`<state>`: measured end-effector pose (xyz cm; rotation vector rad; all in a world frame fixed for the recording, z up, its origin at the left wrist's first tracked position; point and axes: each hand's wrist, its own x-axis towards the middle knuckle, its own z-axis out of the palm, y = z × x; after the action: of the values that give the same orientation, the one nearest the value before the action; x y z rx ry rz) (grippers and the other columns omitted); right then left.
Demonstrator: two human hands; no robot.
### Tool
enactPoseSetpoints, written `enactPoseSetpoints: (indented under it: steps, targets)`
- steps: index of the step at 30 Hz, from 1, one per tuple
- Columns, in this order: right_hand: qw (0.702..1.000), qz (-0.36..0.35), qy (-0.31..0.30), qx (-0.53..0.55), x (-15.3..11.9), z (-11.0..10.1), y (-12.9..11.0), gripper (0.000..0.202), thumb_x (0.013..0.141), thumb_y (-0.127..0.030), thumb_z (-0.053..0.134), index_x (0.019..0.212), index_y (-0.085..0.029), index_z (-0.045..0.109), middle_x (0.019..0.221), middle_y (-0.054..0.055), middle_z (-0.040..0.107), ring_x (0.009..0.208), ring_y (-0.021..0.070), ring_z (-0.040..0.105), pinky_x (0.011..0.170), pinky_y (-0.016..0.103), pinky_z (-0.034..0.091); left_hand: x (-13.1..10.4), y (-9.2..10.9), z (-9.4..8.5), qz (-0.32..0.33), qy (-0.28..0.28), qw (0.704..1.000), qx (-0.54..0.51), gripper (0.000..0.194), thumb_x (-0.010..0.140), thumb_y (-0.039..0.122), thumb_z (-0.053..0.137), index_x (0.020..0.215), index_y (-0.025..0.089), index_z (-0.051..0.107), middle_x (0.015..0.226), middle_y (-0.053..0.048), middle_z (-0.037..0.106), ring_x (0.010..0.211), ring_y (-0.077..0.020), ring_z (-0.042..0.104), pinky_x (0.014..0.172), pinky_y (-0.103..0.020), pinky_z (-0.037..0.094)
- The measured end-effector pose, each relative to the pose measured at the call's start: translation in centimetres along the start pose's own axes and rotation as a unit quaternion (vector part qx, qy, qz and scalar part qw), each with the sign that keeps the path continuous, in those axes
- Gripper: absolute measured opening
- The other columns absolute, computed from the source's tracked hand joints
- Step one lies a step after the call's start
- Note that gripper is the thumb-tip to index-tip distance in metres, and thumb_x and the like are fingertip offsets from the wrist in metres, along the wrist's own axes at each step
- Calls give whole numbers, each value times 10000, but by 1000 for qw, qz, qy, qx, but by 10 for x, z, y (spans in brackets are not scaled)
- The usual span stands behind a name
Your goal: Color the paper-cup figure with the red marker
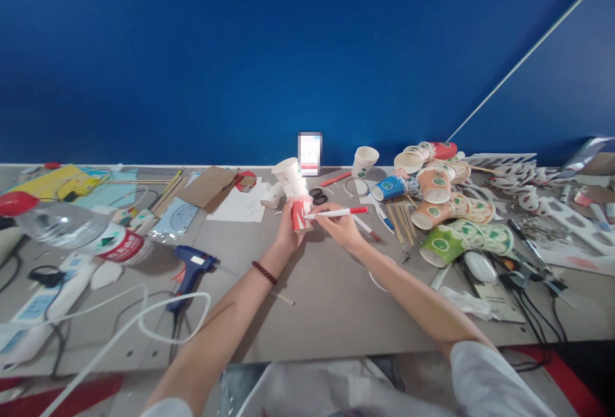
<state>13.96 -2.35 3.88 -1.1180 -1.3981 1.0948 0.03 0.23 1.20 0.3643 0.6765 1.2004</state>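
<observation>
My left hand point(288, 231) is wrapped around a red-and-white paper cup point(300, 217) over the middle of the table. Joined above it is a white paper cup point(287, 177), tilted with its mouth to the upper left. Between the fingers of my right hand point(342, 228) is a white marker with a red end point(343, 212). Its tip meets or nearly meets the red cup's side; I cannot tell which. Just behind my hands lie black scissors point(318, 196). Another white cup point(272, 194) lies on its side to their left.
Several joined, coloured paper cups point(435, 183) lie at right beside wooden sticks point(402, 221). A white cup point(365, 161) stands at the back. On the left are a blue glue gun point(195, 269), a large plastic bottle point(81, 231) and a power strip point(45, 305) with cables.
</observation>
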Motion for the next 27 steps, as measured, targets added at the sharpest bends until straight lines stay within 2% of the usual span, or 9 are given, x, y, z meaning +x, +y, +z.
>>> enactPoseSetpoints:
  steps: [3, 7, 12, 16, 20, 24, 27]
  targets:
    - [1000, 1, 10, -4, 0, 0, 0, 194, 748, -364, 698, 844, -197, 715, 821, 53, 732, 756, 217, 679, 696, 353, 544, 0, 0, 0, 7, 4, 1000, -6, 461, 880, 565, 620, 939, 121, 729, 741, -66, 711, 614, -146, 651, 562, -237, 530]
    - [1000, -3, 8, 13, 0, 1, 1, 138, 738, -347, 713, 758, -211, 702, 809, 59, 740, 941, 267, 703, 774, 359, 549, 1, -1, -2, 1, -4, 1000, 7, 477, 894, 578, 582, 952, 126, 725, 752, -66, 709, 612, -149, 653, 542, -240, 513]
    - [1000, -4, 7, -2, 1, 0, 1, 166, 749, -360, 703, 813, -207, 719, 805, 41, 738, 754, 206, 679, 683, 327, 538, 1, -1, -1, 3, -5, 1000, 2, 477, 901, 559, 582, 926, 106, 730, 725, -74, 698, 590, -143, 641, 533, -240, 508]
    - [1000, -1, 8, 13, 0, 0, 1, 133, 734, -341, 717, 754, -211, 700, 808, 52, 745, 913, 250, 704, 768, 346, 547, 0, 0, 0, -4, -13, 1000, 5, 482, 898, 568, 585, 943, 110, 730, 730, -74, 699, 590, -142, 642, 519, -238, 500]
    - [1000, 4, 15, 12, 0, 0, 1, 159, 740, -364, 719, 791, -214, 711, 778, 40, 736, 807, 231, 697, 722, 349, 549, 0, 0, 0, 3, -10, 1000, 2, 474, 874, 575, 620, 929, 117, 725, 717, -72, 695, 589, -145, 641, 526, -241, 505]
    - [999, 1, 6, 31, 1, 0, 0, 143, 726, -358, 731, 736, -220, 697, 778, 50, 742, 931, 267, 710, 790, 368, 557, 0, 0, 0, -1, -16, 1000, 13, 473, 868, 590, 614, 928, 133, 721, 688, -51, 675, 574, -141, 624, 511, -241, 489]
    - [999, 9, 7, 33, 1, -1, 1, 150, 725, -363, 731, 757, -218, 704, 815, 53, 753, 859, 255, 713, 772, 380, 562, 0, 0, 0, 5, -16, 1000, 16, 490, 880, 586, 599, 943, 114, 718, 708, -59, 685, 585, -137, 624, 535, -239, 492]
